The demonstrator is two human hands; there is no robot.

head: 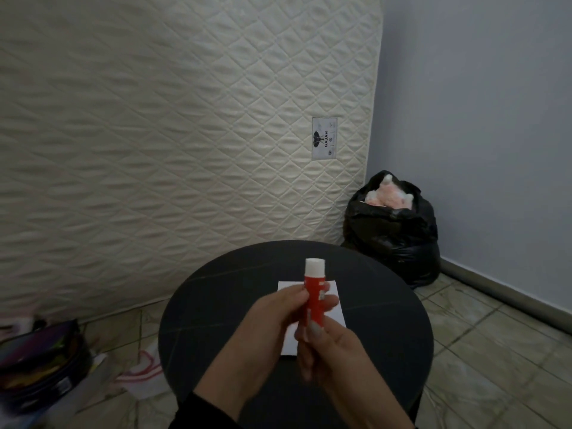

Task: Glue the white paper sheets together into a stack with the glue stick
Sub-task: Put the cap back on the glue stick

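Dim room light falls on a round dark-topped table (216, 320) over which both hands meet on a red plastic glue stick with a white cap (315, 292), held upright above the tabletop. Gripping the lower barrel, the right hand (328, 351) has its fingers curled round the tube, while the left hand (272, 320) pinches the red body higher up between thumb and fingertips; the white cap stands clear above both. Directly beneath the hands lies a white rectangular paper sheet (335, 317) flat on the table, partly hidden by the fingers, so whether it is one sheet or several cannot be told. Behind the table a cream quilted mattress (185, 119) leans upright, bearing a small printed label (324, 138). To its right, in the corner by the pale blue wall (479, 103), sits an open black plastic bag (393, 236) holding something pink and white and fluffy (387, 196). On the tiled floor (495, 351) at the left rests a dark round case (40, 366) with colourful contents, too blurred to name, beside a white cloth with red stripes (142, 373).
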